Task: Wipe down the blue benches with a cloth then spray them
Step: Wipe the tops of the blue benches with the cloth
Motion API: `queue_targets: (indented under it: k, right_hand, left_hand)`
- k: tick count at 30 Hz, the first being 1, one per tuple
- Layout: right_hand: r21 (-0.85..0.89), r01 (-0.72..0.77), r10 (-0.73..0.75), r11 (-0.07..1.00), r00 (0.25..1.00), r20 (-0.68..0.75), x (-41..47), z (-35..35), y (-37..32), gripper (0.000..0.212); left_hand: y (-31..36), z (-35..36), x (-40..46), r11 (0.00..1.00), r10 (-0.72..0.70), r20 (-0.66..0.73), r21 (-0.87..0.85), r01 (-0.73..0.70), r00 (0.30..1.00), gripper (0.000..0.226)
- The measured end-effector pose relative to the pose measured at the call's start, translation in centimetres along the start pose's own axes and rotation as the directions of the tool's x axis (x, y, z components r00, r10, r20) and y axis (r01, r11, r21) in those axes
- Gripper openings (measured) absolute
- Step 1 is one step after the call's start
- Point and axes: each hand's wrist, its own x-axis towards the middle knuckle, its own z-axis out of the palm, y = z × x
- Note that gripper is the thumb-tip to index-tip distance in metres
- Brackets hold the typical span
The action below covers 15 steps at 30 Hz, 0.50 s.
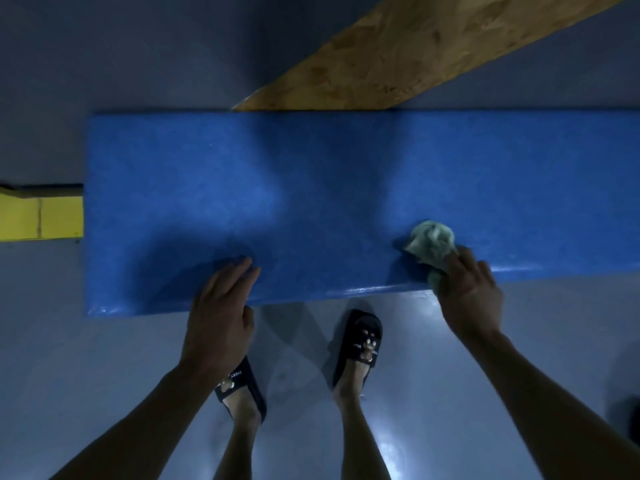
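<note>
I see my left grip [221,303] flat, fingers straight, lower centre; my right grip [467,292] curls, pinching, at right.

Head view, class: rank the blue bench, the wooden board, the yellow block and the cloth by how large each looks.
1. blue bench
2. wooden board
3. yellow block
4. cloth

The board, bench and block run out of frame, so true sizes stay unsure.

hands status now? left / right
Left hand: open, fingers straight, resting on the blue bench.
Right hand: closed, gripping the cloth on the bench.
</note>
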Motion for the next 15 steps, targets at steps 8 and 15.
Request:
queue_targets:
  k: [8, 15]
  right_hand:
    - [0.211, 0.073, -0.064, 0.975, 0.997, -0.048, -6.4, 5.6, -17.5, 0.049]
    - [0.103, 0.525, -0.530, 0.845, 0.847, 0.030, -3.4, 3.4, -14.3, 0.051]
  left_hand:
    - [-1.6, -1.0, -1.2, 0.999, -0.033, 0.019, 0.014, 0.033, 0.999, 0.068]
    - [-2.9, -2.0, -1.5, 0.999, -0.052, 0.014, 0.002, 0.052, 0.999, 0.069]
